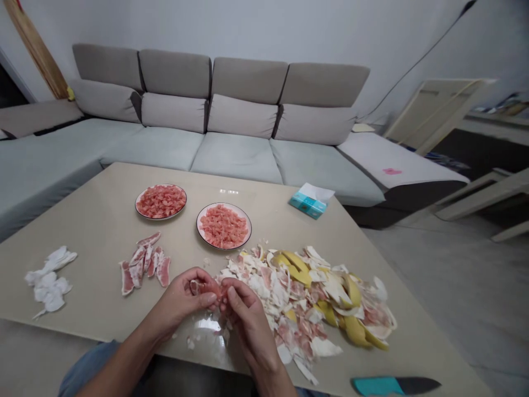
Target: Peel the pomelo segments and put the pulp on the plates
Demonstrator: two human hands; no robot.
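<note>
Between my two hands, above the near part of the table, is a pink pomelo segment (210, 288). My left hand (188, 298) pinches one end of it, thumb and fingers closed. The fingers of my right hand (246, 309) close on its other end. To the left lies a small pile of pomelo segments (145, 262) with white membrane on them. Beyond my hands stand a plate of pink pulp (223, 226) and, farther left, a second plate of pulp (161, 201). A big heap of white and yellow pomelo peel (297, 298) spreads right of my right hand.
A knife (394, 385) with a teal handle lies at the near right edge. Crumpled white tissues (50, 281) are at the left, and a blue tissue box (309, 201) at the far right of the table (99, 220). A grey sofa (231, 149) stands behind.
</note>
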